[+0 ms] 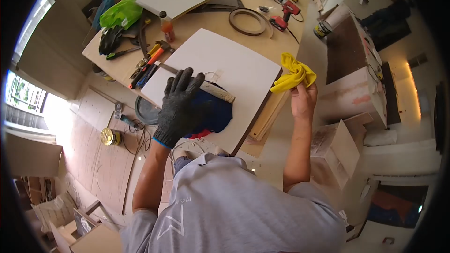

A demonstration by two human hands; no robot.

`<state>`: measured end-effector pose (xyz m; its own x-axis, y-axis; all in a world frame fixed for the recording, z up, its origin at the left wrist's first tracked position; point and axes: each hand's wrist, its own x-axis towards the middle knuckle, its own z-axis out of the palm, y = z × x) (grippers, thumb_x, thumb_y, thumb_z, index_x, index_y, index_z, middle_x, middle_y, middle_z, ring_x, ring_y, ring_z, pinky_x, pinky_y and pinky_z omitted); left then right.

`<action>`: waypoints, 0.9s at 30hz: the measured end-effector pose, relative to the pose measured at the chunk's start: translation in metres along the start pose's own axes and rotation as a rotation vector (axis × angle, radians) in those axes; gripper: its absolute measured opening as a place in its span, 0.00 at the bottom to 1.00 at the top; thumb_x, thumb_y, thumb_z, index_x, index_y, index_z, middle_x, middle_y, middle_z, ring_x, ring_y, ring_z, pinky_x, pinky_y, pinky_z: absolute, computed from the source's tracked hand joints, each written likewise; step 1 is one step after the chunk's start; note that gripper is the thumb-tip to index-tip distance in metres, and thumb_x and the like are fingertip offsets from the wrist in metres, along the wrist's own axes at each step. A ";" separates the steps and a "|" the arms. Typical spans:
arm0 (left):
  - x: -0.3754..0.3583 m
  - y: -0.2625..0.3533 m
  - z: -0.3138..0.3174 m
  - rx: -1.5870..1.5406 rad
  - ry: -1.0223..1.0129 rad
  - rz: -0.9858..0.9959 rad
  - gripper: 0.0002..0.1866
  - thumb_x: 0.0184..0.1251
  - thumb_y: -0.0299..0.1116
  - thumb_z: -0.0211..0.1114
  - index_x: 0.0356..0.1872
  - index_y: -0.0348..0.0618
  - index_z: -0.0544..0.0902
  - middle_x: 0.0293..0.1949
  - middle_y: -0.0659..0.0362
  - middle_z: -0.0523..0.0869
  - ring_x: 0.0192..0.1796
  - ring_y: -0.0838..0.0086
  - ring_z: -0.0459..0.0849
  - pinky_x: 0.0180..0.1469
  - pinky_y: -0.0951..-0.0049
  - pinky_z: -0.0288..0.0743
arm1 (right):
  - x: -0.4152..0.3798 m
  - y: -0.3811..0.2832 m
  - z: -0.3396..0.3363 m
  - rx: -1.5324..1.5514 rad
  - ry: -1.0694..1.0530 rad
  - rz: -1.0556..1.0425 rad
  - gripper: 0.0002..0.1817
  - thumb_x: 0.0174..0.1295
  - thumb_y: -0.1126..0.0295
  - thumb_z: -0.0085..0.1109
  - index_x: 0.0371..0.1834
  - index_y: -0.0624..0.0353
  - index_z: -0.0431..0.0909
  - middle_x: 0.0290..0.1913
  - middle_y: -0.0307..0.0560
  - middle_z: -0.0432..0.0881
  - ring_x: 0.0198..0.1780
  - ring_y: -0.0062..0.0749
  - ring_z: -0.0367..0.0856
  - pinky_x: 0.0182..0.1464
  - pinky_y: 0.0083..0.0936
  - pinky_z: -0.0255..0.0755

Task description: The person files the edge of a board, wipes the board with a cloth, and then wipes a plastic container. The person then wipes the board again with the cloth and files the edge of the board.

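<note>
A white board (234,61) lies on the wooden workbench, tilted towards me. My left hand (180,105), in a dark work glove, is spread with fingers stretched out over the board's near part. Beside and partly under it lies a dark blue cloth-like item (219,115) with a bit of red at its lower edge. A short beige strip (219,92) rests along the blue item's top edge. To the right, my bare right hand (303,102) is closed on a bunched yellow cloth (295,74), held up beside the board's right edge.
On the workbench (206,21) are a hammer (159,51), other hand tools, an orange-filled bottle (167,27), an edging-band coil (247,22), a red cordless drill (285,13) and a green bag (121,13). A tin (110,137) and grinder (123,114) sit on the floor at left.
</note>
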<state>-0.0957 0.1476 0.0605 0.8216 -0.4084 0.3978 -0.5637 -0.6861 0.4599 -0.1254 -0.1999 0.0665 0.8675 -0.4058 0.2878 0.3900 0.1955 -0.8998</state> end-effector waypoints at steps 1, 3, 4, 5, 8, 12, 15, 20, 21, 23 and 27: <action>0.011 0.004 0.004 0.012 -0.043 0.072 0.35 0.59 0.43 0.74 0.68 0.44 0.78 0.71 0.41 0.74 0.77 0.46 0.67 0.79 0.46 0.55 | -0.001 -0.010 -0.005 -0.007 0.018 -0.046 0.18 0.73 0.77 0.58 0.65 0.64 0.75 0.56 0.44 0.84 0.54 0.28 0.84 0.55 0.26 0.79; 0.023 0.005 0.027 0.000 -0.118 0.128 0.33 0.60 0.43 0.73 0.67 0.44 0.79 0.70 0.43 0.76 0.76 0.48 0.68 0.80 0.46 0.54 | -0.008 -0.035 -0.021 -0.065 0.086 -0.105 0.18 0.74 0.76 0.58 0.65 0.64 0.75 0.57 0.46 0.84 0.54 0.31 0.84 0.57 0.30 0.80; 0.024 0.006 0.035 0.007 -0.157 0.141 0.32 0.60 0.43 0.73 0.66 0.44 0.80 0.69 0.44 0.77 0.76 0.49 0.68 0.80 0.46 0.53 | -0.012 -0.044 -0.030 -0.096 0.119 -0.107 0.18 0.74 0.75 0.58 0.65 0.64 0.75 0.58 0.47 0.83 0.55 0.33 0.85 0.59 0.33 0.80; 0.026 0.004 0.037 -0.016 -0.138 0.167 0.31 0.60 0.44 0.72 0.64 0.43 0.81 0.67 0.46 0.79 0.74 0.50 0.70 0.79 0.45 0.54 | -0.017 -0.049 -0.037 -0.125 0.151 -0.106 0.18 0.75 0.74 0.57 0.65 0.64 0.75 0.58 0.48 0.83 0.55 0.34 0.85 0.61 0.36 0.80; 0.030 -0.004 0.038 -0.074 -0.157 0.221 0.31 0.59 0.47 0.71 0.64 0.46 0.81 0.64 0.47 0.81 0.70 0.52 0.73 0.75 0.46 0.57 | -0.036 -0.043 -0.035 -0.320 0.240 -0.037 0.14 0.74 0.78 0.57 0.60 0.65 0.79 0.54 0.46 0.85 0.53 0.29 0.85 0.57 0.27 0.79; 0.031 -0.004 0.039 -0.068 -0.126 0.239 0.29 0.59 0.47 0.71 0.61 0.46 0.81 0.62 0.48 0.82 0.68 0.52 0.74 0.71 0.47 0.60 | -0.070 -0.011 0.004 -0.848 -0.030 -0.245 0.22 0.62 0.82 0.60 0.61 0.62 0.79 0.51 0.49 0.85 0.53 0.40 0.85 0.59 0.33 0.78; 0.033 0.000 0.036 -0.056 -0.148 0.207 0.28 0.59 0.45 0.72 0.60 0.45 0.82 0.61 0.48 0.83 0.68 0.51 0.75 0.72 0.48 0.61 | -0.106 0.000 0.044 -1.078 -0.352 -0.390 0.30 0.47 0.85 0.62 0.59 0.57 0.81 0.53 0.52 0.82 0.54 0.50 0.83 0.57 0.40 0.80; 0.031 -0.002 0.046 -0.044 -0.143 0.178 0.28 0.61 0.48 0.70 0.61 0.48 0.82 0.61 0.48 0.82 0.69 0.49 0.73 0.75 0.43 0.56 | -0.127 0.018 0.047 -1.337 -0.450 -0.343 0.26 0.48 0.84 0.63 0.54 0.59 0.84 0.52 0.48 0.83 0.52 0.48 0.83 0.55 0.38 0.81; 0.030 -0.002 0.045 -0.037 -0.139 0.183 0.27 0.61 0.48 0.70 0.60 0.48 0.82 0.62 0.48 0.81 0.69 0.49 0.73 0.76 0.43 0.55 | -0.113 0.020 0.042 -1.345 -0.402 -0.275 0.25 0.48 0.85 0.62 0.54 0.60 0.84 0.52 0.49 0.83 0.54 0.49 0.82 0.58 0.39 0.79; 0.030 -0.002 0.045 -0.030 -0.131 0.188 0.27 0.61 0.47 0.71 0.60 0.49 0.82 0.62 0.49 0.81 0.69 0.48 0.73 0.76 0.42 0.55 | -0.076 0.026 0.030 -1.308 -0.367 -0.260 0.25 0.49 0.87 0.61 0.53 0.62 0.83 0.52 0.51 0.83 0.58 0.52 0.81 0.62 0.42 0.76; 0.031 0.004 0.041 -0.025 -0.141 0.186 0.26 0.61 0.47 0.71 0.59 0.49 0.82 0.62 0.48 0.81 0.69 0.48 0.73 0.76 0.44 0.55 | 0.008 0.053 -0.001 -1.360 -0.235 -0.337 0.20 0.52 0.87 0.56 0.50 0.65 0.83 0.48 0.55 0.83 0.52 0.54 0.82 0.58 0.42 0.77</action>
<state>-0.0696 0.1075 0.0422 0.7059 -0.6079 0.3635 -0.7072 -0.5763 0.4095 -0.0980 -0.1941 0.0203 0.8769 -0.0784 0.4742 0.1052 -0.9313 -0.3487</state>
